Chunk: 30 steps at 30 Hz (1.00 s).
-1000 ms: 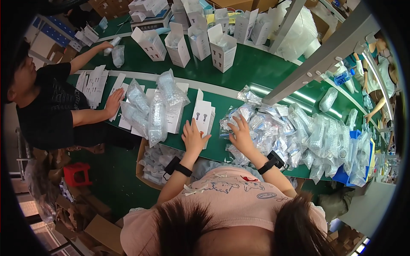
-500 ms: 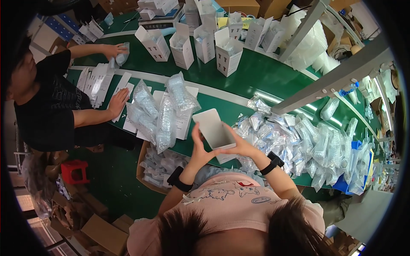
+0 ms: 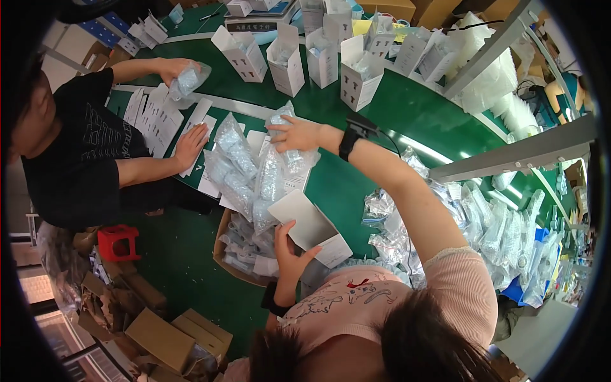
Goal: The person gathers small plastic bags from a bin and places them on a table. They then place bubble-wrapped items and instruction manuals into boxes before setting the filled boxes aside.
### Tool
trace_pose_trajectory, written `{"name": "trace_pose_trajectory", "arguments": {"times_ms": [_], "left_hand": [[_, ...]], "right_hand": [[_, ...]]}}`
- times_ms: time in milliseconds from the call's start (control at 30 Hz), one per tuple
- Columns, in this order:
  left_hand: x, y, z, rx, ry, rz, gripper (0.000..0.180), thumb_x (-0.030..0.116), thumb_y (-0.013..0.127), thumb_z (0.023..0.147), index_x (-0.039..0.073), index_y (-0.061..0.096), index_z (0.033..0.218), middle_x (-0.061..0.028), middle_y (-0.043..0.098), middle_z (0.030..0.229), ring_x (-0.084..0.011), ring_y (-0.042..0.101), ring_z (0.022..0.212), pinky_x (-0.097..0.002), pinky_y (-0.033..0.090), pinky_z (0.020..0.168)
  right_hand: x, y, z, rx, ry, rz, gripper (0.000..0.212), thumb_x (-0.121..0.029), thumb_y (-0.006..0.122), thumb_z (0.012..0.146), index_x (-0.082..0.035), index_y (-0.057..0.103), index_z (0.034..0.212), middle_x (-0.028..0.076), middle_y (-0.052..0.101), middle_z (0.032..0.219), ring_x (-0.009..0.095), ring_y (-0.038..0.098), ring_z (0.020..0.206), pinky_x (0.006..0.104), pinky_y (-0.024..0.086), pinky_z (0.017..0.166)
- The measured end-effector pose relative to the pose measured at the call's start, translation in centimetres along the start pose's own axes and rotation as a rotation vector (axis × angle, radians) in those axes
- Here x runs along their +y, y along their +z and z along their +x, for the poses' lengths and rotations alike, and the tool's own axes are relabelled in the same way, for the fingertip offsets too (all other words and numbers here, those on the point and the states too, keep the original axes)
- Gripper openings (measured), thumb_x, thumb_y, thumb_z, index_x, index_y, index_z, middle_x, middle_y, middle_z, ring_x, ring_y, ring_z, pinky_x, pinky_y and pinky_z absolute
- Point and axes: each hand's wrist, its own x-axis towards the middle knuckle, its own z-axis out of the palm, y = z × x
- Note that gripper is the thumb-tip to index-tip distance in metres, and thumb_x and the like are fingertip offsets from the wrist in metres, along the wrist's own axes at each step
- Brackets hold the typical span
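Left hand point(image 3: 292, 258), thumb and fingers clamped on the box point(image 3: 310, 228); right hand point(image 3: 299, 135), fingers spread over a pack point(image 3: 297, 162), whether gripping cannot be told. Table point(image 3: 349, 184), green; carton point(image 3: 237, 272), brown, below its near edge; box, white, open-topped, tilted, near that edge; pack, clear, bubble-wrapped, lying against other packs point(image 3: 237, 172). Risks, as judged: the box, held by one side, could slip off the edge; the pack, slick and crowded, could drag its neighbours.
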Motion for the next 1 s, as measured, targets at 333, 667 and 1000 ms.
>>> {"name": "trace_pose_trajectory", "arguments": {"times_ms": [333,667,1000], "left_hand": [[-0.3,3.4,3.3,-0.064,0.05,0.235,0.073,0.011,0.079,0.055,0.003,0.038,0.114,-0.0109,0.042,0.111,-0.0236,0.045,0.102,-0.0347,0.037,0.089],[-0.4,11.9,9.9,-0.184,0.468,0.329,0.062,0.015,0.078,0.057,0.003,0.034,0.1,-0.0243,0.041,0.119,-0.0382,0.048,0.102,-0.0379,0.042,0.083],[-2.3,13.4,7.9,-0.052,0.23,0.253,0.07,0.016,0.082,0.054,0.004,0.029,0.099,-0.026,0.042,0.115,-0.0369,0.048,0.103,-0.0403,0.041,0.083]], "right_hand": [[-3.1,-6.6,-10.3,0.953,1.079,0.779,0.05,-0.009,0.065,0.064,-0.005,0.046,0.11,0.01,0.049,0.108,0.025,0.049,0.101,0.0351,0.041,0.086],[-16.1,-14.7,-17.1,2.014,1.032,1.066,0.064,0.002,0.058,0.074,-0.012,0.026,0.128,0.01,0.041,0.12,0.021,0.045,0.106,0.0341,0.039,0.089],[-17.3,-7.5,-13.3,1.191,1.058,-0.036,0.053,-0.009,0.063,0.072,-0.012,0.04,0.12,0.013,0.039,0.124,0.034,0.038,0.113,0.0435,0.031,0.094]]}}
